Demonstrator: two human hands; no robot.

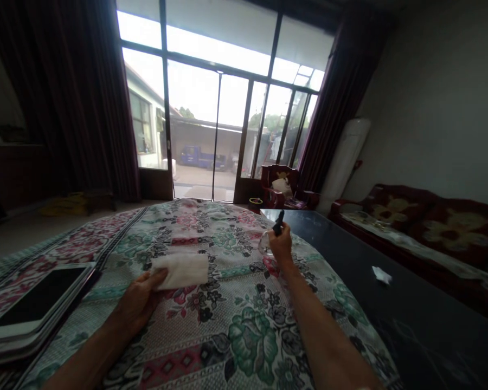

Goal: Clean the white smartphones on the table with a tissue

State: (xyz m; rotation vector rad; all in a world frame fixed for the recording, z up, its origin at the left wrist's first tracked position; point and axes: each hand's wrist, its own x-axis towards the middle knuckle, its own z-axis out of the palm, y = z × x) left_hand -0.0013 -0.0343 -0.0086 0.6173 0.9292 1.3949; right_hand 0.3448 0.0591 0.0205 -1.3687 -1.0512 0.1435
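Note:
Between the thumb and fingers of my left hand [144, 295] is one end of a folded whitish cloth [185, 272]; it could also be thick tissue. The cloth lies flat just over the patterned tablecloth [252, 338]. Farther forward and to the right, my right hand [282, 246] is closed around a clear bottle [264, 244] with a black top [278, 221]. The top sticks up above my fingers. Most of the bottle is hidden behind the hand, so its exact kind is unclear.
A stack with a white-framed tablet [40, 298] on it lies at left. Crumpled white paper [381, 275] sits on the dark table [410, 319] at right. Beyond are a red sofa [415, 216], an armchair [282, 184] and glass doors [211, 135].

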